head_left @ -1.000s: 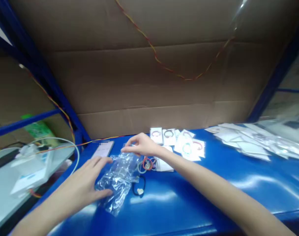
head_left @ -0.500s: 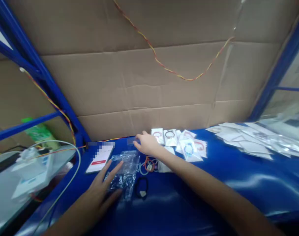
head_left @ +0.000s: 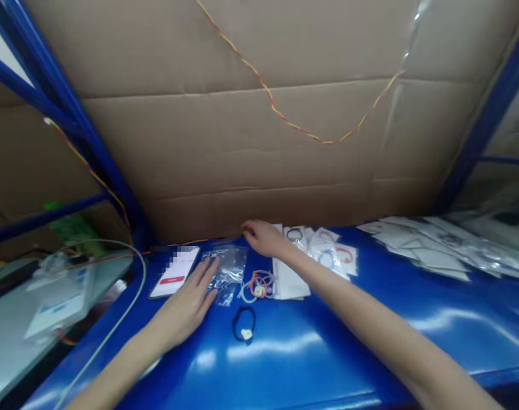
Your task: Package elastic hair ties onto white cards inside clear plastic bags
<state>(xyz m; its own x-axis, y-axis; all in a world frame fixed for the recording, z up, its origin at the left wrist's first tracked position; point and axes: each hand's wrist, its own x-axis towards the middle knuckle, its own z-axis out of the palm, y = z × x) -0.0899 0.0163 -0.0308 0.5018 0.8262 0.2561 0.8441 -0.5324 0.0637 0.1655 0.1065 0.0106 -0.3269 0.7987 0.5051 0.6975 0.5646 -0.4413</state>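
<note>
A tall cardboard sheet (head_left: 259,142) walls off the far side of the blue table (head_left: 370,341), with a red-and-yellow wire (head_left: 302,130) drooping across it. Far right lies a spread of white packets (head_left: 430,247); nearer the middle, a smaller cluster of cards with hair ties (head_left: 328,253). A phone (head_left: 174,272) lies far left on the table.

The crumpled clear plastic bags (head_left: 229,266) sit just right of the phone, their long axis running near to far. The left hand (head_left: 186,304) lies flat, fingers spread, its fingertips resting on the bags' near-left edge, so it is the nearer hand. The right hand (head_left: 263,238) reaches past the bags to the far edge by the cardboard, fingers curled; whether it pinches anything I cannot tell.

Right of the bags lies a tangle of loose hair ties (head_left: 256,285), and nearer, alone, a black hair tie (head_left: 244,324).
</note>
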